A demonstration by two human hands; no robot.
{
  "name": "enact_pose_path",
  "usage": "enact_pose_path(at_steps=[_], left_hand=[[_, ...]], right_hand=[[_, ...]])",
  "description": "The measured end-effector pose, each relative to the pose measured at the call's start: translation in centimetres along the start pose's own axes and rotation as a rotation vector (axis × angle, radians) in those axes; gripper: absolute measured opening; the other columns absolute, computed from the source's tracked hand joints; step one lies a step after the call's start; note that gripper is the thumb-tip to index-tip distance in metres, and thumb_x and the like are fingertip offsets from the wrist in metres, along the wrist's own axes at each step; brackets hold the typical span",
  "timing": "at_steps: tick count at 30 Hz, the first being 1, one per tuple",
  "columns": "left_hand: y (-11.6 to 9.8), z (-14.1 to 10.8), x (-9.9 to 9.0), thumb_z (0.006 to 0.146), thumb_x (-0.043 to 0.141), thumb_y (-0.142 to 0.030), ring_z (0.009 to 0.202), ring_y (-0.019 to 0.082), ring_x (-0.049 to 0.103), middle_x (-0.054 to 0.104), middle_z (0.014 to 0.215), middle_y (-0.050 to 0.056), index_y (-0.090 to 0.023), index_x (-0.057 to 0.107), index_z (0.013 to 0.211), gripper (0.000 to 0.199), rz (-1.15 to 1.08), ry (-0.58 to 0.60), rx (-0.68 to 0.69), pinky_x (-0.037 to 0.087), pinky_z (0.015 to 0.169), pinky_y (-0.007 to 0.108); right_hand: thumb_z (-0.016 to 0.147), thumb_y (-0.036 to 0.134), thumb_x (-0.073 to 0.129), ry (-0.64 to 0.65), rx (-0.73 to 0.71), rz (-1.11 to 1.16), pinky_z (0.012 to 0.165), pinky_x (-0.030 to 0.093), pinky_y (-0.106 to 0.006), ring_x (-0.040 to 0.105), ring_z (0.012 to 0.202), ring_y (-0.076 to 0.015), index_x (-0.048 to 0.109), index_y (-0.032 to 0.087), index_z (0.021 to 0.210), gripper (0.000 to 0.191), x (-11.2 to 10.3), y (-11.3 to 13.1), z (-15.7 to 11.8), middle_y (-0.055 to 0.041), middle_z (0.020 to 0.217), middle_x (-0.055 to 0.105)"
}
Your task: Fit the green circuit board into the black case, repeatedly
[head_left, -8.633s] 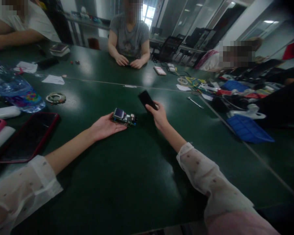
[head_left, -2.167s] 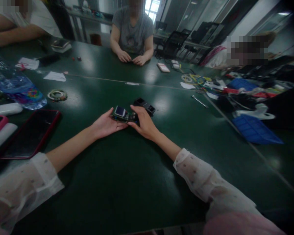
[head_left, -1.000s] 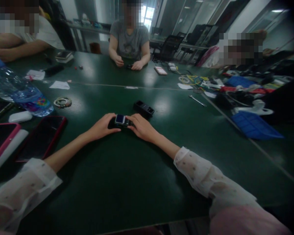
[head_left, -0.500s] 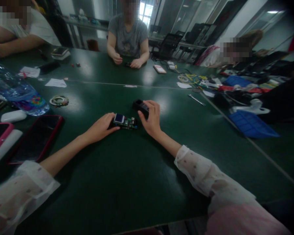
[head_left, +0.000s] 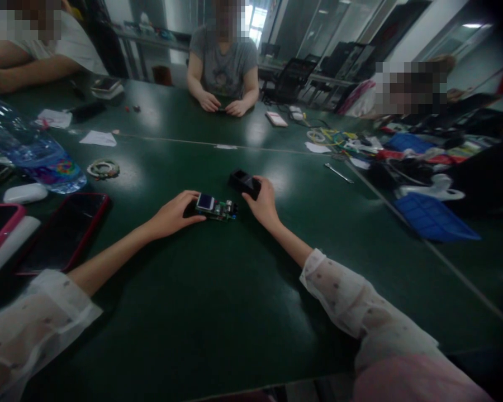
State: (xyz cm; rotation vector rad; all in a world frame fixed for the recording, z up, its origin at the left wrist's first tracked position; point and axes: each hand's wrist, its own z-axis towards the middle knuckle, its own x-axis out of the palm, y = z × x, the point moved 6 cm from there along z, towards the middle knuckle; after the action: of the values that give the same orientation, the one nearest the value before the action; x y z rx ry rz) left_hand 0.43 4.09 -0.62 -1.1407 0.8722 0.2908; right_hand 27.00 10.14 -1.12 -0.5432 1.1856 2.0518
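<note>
My left hand [head_left: 176, 214] grips the left end of a green circuit board [head_left: 221, 210] with a small screen [head_left: 205, 201] on it. Thumb and fingers lie along the board's near and far sides. Just to the right, my right hand [head_left: 262, 202] is closed round the right end of a black plastic case [head_left: 242, 181], which has a rectangular opening in its upper face. Board and case are apart, with a small gap between them. Both are at the table's middle, low over or on the green tabletop [head_left: 218, 301].
At left are a water bottle [head_left: 46, 156], a red-edged phone [head_left: 65, 231], a white earbud case [head_left: 25, 193] and a coil of cable [head_left: 103, 168]. A wrench [head_left: 338, 173], blue tray [head_left: 436, 218] and tangled cables [head_left: 331, 137] lie right. A person [head_left: 223, 67] sits opposite.
My right hand has shifted its hold toward the case's right end, showing more of the case. My left hand keeps the board nearly still. The person opposite has brought both hands together.
</note>
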Motion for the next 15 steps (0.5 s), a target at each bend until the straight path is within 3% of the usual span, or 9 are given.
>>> enact_pose_path(at_steps=[3, 8, 11, 15], left_hand=[[0.0, 0.0, 0.0, 0.090, 0.062, -0.057, 0.129, 0.032, 0.053, 0.051, 0.146, 0.010, -0.025, 0.054, 0.134, 0.055, -0.005, 0.006, -0.010, 0.045, 0.107, 0.053], [0.0, -0.1, -0.1, 0.090, 0.063, -0.056, 0.129, 0.033, 0.053, 0.051, 0.145, 0.010, -0.026, 0.055, 0.133, 0.054, -0.036, 0.000, -0.030, 0.045, 0.106, 0.054], [0.1, -0.2, -0.1, 0.089, 0.063, -0.056, 0.130, 0.033, 0.052, 0.050, 0.147, 0.011, -0.026, 0.054, 0.134, 0.054, -0.040, -0.001, -0.037, 0.045, 0.106, 0.054], [0.0, -0.1, -0.1, 0.088, 0.065, -0.056, 0.131, 0.034, 0.052, 0.050, 0.148, 0.010, -0.026, 0.056, 0.132, 0.054, -0.033, -0.012, -0.033, 0.044, 0.107, 0.054]], right_hand=[[0.085, 0.028, 0.067, -0.003, 0.004, 0.081, 0.101, 0.050, -0.055, 0.058, 0.119, -0.0324, 0.049, 0.018, 0.131, 0.050, 0.0, -0.1, 0.1, -0.0170, 0.127, 0.058], [0.091, 0.051, 0.064, 0.026, -0.057, 0.248, 0.099, 0.053, -0.051, 0.062, 0.116, -0.0297, 0.044, 0.020, 0.136, 0.059, -1.1, 1.8, -0.3, -0.0148, 0.125, 0.061], [0.093, 0.054, 0.062, 0.030, -0.219, 0.234, 0.105, 0.050, -0.052, 0.058, 0.123, -0.0298, 0.043, 0.024, 0.139, 0.058, -2.4, 4.4, -1.3, -0.0134, 0.133, 0.057], [0.094, 0.048, 0.062, 0.089, -0.389, 0.203, 0.101, 0.052, -0.052, 0.057, 0.121, -0.0301, 0.043, 0.027, 0.142, 0.056, -3.4, 6.9, -2.8, -0.0123, 0.132, 0.056]])
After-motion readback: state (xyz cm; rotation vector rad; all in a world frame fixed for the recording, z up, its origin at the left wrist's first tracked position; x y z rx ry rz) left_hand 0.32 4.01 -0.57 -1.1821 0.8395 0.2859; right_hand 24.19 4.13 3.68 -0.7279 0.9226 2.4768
